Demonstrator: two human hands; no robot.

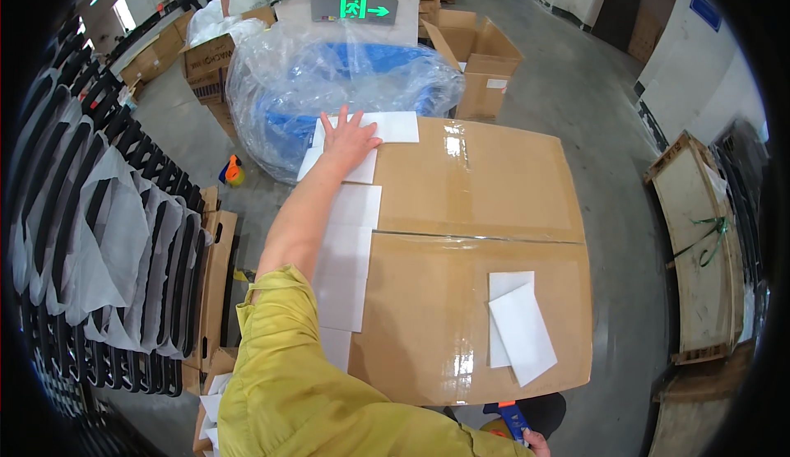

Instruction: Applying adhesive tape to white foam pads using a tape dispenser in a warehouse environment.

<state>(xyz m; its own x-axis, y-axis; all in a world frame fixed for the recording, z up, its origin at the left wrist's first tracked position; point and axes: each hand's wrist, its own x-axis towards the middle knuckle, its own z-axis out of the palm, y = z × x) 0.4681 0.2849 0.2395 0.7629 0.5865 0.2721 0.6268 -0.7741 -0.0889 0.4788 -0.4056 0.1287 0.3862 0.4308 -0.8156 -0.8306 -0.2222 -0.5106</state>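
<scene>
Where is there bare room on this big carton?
On the carton: the far half, right of the white sheets; the near half, between them and the two loose sheets. Crowded: the left edge, with the left hand at its far end.

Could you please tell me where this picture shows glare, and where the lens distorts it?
In the head view, bright glare marks the clear tape on the cardboard box; in that same head view, the box's right edge bows outward and the corners go black; also in the head view, the left hand looks fairly sharp.
</scene>
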